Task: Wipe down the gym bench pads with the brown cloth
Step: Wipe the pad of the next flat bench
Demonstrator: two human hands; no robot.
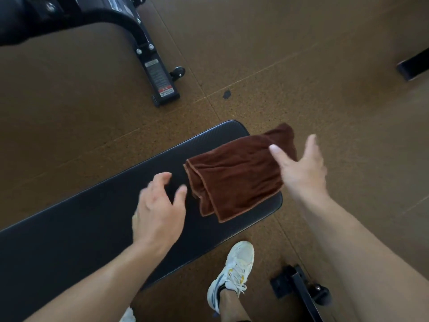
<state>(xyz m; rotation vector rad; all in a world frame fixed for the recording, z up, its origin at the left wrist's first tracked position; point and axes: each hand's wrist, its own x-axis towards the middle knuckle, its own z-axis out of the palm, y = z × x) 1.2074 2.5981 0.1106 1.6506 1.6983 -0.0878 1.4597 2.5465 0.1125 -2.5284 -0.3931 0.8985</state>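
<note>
Head view, looking down past both forearms. We see the black bench pad [97, 219] running from 8 o'clock up toward centre, its rounded end finishing just past the middle of the frame.

The brown cloth [234, 180] lies folded on that near end of the pad, layers showing a lighter stitched hem along the 7 o'clock side. Its far corner, toward 1 o'clock, hangs off the pad's edge over the floor.

Our left hand [160, 210] is over the pad at 9 o'clock of the cloth, just beside the folded edge. Fingers loosely curved and spread, nothing in them; we cannot tell whether the fingertips touch the pad.

Our right hand [301, 166] is at 3 o'clock of the cloth, over its right edge. Thumb and fingers splayed wide and motion-blurred, nothing held. Contact with the cloth cannot be told.

Surroundings: brown speckled floor [301, 66] with a dark spot [227, 94] at 12 o'clock of the pad end. Another machine's black frame [148, 54] with a small wheel and warning label at 11 o'clock. A white sneaker [234, 270] stands on the floor at 6 o'clock, just beside the pad. A black base foot [299, 287] with a wheel at 5 o'clock.
</note>
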